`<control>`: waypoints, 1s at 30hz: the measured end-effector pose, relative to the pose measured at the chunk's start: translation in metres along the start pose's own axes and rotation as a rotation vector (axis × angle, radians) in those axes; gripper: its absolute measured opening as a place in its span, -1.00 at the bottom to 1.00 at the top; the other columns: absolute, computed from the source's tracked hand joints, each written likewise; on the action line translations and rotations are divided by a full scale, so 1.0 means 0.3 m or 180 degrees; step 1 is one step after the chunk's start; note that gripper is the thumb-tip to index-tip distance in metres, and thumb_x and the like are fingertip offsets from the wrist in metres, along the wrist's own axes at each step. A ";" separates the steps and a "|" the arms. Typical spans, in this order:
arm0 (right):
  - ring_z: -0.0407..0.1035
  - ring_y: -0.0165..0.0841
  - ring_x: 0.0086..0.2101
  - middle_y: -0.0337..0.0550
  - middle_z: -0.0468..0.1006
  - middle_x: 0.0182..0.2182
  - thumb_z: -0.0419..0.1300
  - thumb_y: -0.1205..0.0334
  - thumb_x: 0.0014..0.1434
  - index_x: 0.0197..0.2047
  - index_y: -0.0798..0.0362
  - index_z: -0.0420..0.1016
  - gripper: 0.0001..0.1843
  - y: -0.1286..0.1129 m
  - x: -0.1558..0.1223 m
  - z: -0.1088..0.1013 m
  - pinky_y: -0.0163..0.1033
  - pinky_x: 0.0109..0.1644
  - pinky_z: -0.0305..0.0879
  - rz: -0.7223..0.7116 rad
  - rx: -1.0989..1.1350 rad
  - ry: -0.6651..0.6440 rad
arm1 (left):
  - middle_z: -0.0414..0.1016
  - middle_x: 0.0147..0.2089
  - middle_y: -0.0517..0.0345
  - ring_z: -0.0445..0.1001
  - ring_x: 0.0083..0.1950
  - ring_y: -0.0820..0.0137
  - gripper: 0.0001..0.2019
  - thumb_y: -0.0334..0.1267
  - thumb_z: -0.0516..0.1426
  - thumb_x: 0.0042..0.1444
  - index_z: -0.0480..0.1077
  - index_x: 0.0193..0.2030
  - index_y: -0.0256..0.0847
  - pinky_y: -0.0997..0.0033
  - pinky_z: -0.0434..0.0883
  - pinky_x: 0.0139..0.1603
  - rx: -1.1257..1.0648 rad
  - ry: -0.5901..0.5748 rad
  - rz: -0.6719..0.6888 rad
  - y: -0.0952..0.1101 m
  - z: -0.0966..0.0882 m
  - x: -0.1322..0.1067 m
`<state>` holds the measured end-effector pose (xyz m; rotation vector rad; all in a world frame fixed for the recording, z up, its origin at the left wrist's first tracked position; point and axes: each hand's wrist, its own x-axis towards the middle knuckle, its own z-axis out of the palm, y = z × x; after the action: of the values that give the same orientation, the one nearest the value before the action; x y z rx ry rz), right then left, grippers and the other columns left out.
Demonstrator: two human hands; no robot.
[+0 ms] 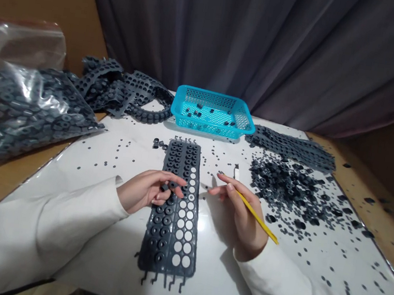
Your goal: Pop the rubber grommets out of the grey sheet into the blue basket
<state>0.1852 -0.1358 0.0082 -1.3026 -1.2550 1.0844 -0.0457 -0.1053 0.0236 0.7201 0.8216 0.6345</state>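
Observation:
A dark rubber sheet (174, 222) with rows of round holes lies lengthwise in front of me. Ring-shaped plugs fill its left rows and part of its right rows; other right-hand holes show white through them. Above the middle of the sheet, my left hand (143, 190) has a small dark rubber plug (165, 188) held in its curled fingers, with the index finger stretched toward the right rows. To the right of the sheet, my right hand (244, 213) holds a thin yellow stick (258, 218) between thumb and fingers, its index finger extended left.
A blue basket (211, 129) with a few dark bits stands behind the sheet. Loose dark pieces (283, 184) are heaped at right, near stacked sheets (292, 147). At left are a clear bag (33, 114) of plugs and crumpled strips (110, 86). A white, dark-tipped piece (236, 172) lies beyond my right hand.

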 end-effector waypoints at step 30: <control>0.41 -0.44 -0.55 -0.28 0.51 -0.66 0.38 0.15 -0.05 -0.15 0.13 0.59 -0.63 -0.007 -0.052 0.054 -0.21 -0.24 0.36 0.0783 0.1283 -0.0781 | 0.41 0.07 0.03 0.29 0.09 0.33 -0.63 -0.39 0.09 0.12 0.33 0.07 -0.51 0.40 0.20 0.11 0.2221 0.1118 0.1858 0.447 0.040 0.432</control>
<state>0.1680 -0.1503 0.0080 -1.0522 -0.9937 1.6191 0.0032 0.0666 0.0783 1.5453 1.1867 1.0285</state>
